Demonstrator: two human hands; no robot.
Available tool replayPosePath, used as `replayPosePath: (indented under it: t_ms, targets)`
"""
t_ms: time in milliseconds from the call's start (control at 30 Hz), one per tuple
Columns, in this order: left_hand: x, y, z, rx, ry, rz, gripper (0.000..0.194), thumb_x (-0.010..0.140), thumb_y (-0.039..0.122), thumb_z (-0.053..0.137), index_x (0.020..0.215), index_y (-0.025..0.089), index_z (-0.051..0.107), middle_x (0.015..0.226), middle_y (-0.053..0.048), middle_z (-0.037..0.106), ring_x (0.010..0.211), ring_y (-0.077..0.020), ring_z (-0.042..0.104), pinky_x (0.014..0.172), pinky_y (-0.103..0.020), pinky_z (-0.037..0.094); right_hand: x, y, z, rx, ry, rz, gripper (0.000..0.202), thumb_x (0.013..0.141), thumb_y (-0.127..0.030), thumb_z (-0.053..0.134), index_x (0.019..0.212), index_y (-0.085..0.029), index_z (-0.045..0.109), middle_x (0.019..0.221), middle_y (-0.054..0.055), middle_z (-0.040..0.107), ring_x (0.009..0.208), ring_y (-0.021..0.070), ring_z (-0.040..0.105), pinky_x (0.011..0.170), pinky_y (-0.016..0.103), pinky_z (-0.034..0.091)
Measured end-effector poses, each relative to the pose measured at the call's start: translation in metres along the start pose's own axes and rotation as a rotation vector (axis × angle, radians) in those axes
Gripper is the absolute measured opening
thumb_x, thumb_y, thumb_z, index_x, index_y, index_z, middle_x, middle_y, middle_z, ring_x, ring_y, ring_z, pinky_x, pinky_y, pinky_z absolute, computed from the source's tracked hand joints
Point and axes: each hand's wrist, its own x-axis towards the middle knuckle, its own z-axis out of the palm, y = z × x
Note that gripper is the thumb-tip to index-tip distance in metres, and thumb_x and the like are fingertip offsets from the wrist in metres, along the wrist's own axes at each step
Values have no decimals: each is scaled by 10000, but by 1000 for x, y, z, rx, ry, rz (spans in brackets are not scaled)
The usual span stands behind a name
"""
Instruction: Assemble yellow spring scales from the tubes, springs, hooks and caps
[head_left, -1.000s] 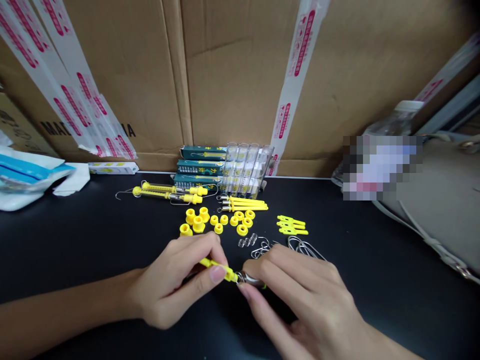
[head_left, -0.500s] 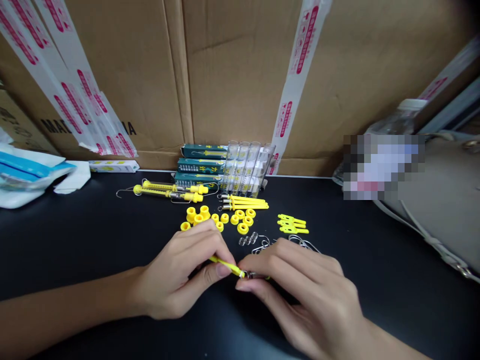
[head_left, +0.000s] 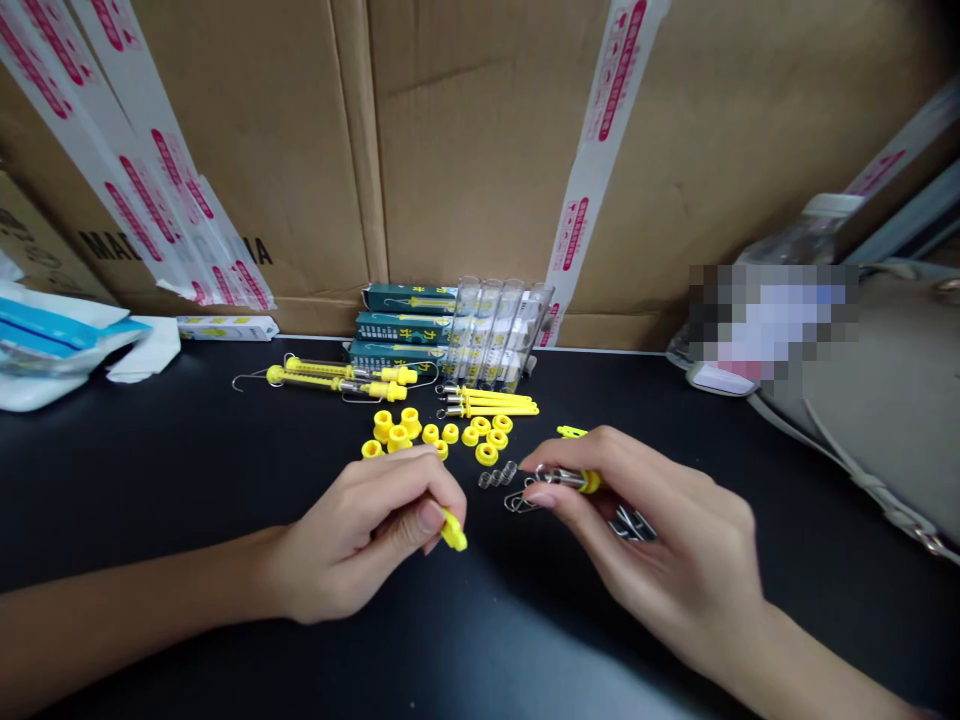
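My left hand (head_left: 367, 535) pinches a small yellow plastic piece (head_left: 454, 531) between thumb and fingers; most of it is hidden in the grip. My right hand (head_left: 675, 540) is closed on a metal spring (head_left: 562, 479) with a yellow end, its wire loop pointing left. The two hands are apart. Below the right fingers lie wire hooks (head_left: 517, 502), partly covered. Small loose springs (head_left: 497, 476) lie between the hands. Behind them are several yellow caps and rings (head_left: 486, 453). One yellow flat tab (head_left: 571, 432) shows past the right hand.
Two assembled spring scales (head_left: 337, 380) and three yellow rods with springs (head_left: 495, 404) lie farther back. Clear tubes (head_left: 487, 335) lean on green boxes (head_left: 401, 328) before a cardboard wall (head_left: 472, 150). A bottle (head_left: 817, 225) and a grey bag (head_left: 885, 390) stand right; a blue-white packet (head_left: 60, 345) is left.
My hands have separated. The right moved right and up with the spring, over the wire hooks and yellow tabs. My left still holds the yellow piece, now pointing more downward.
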Motion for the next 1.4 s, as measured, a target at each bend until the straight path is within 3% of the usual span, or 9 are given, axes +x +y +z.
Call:
replayPosePath:
  t_ms: [267, 467, 567, 700, 800, 933, 1133, 1233, 1400]
  targets:
    - [1, 4, 4, 171, -53, 22, 126, 982, 94, 474, 977, 178, 568, 795, 29, 571, 700, -98, 514, 694, -169, 404, -8, -7, 7, -25, -121, -178, 260, 896, -264, 719, 1115, -144, 646, 830, 21, 723, 618, 135, 622, 581, 278, 472]
    - [-1, 2, 5, 180, -61, -12, 57, 991, 175, 518, 1017, 172, 569, 826, 26, 608, 707, -88, 558, 694, -149, 428, -12, -4, 12, 8, -88, -168, 191, 919, -147, 684, 1110, -142, 684, 794, 21, 728, 603, 123, 618, 563, 264, 454]
    - [0, 1, 6, 215, -14, -29, 59, 995, 206, 540, 1019, 183, 589, 788, 48, 619, 663, -71, 572, 658, -139, 429, -8, -8, 11, 155, -81, -71, 96, 902, -104, 672, 986, -131, 709, 779, 36, 722, 635, 129, 653, 582, 246, 493]
    - [2, 1, 7, 248, 83, -128, 139, 985, 230, 574, 852, 190, 588, 575, 108, 506, 458, -39, 470, 479, -130, 359, 8, -7, -4, 199, 8, 224, 32, 868, -206, 717, 837, -199, 708, 744, 2, 723, 575, 118, 618, 492, 223, 451]
    - [5, 2, 7, 287, 59, -88, 298, 1008, 189, 502, 715, 183, 550, 535, 103, 476, 441, -32, 463, 492, -137, 358, 22, 8, -25, 213, 120, 439, 183, 865, -347, 701, 749, -209, 672, 910, 45, 760, 716, 165, 671, 558, 242, 489]
    - [4, 4, 6, 294, 18, -14, 252, 998, 134, 467, 763, 187, 540, 584, 92, 511, 478, -40, 492, 536, -150, 386, 32, 41, -44, 112, 120, 606, 248, 807, -442, 726, 755, -211, 651, 612, -21, 611, 488, 108, 492, 425, 220, 339]
    - [-2, 0, 7, 200, -28, -39, 94, 990, 146, 480, 931, 208, 517, 637, 86, 520, 485, -60, 493, 476, -155, 385, 30, 75, -45, -88, -123, 541, 244, 861, -423, 633, 923, -202, 714, 877, 53, 755, 743, 201, 675, 640, 291, 485]
    - [-1, 0, 9, 153, -41, -74, 73, 979, 166, 537, 1021, 214, 501, 670, 90, 548, 476, -55, 477, 441, -139, 367, 28, 85, -42, -249, -191, 526, 185, 887, -321, 610, 971, -235, 751, 828, 32, 766, 676, 201, 667, 639, 305, 464]
    - [2, 3, 8, 263, -91, 27, 114, 970, 199, 588, 861, 200, 557, 609, 99, 523, 463, -47, 429, 505, -143, 380, 26, 104, -37, -345, -198, 565, 194, 834, -210, 678, 1017, -211, 744, 806, 50, 780, 728, 240, 708, 647, 306, 472]
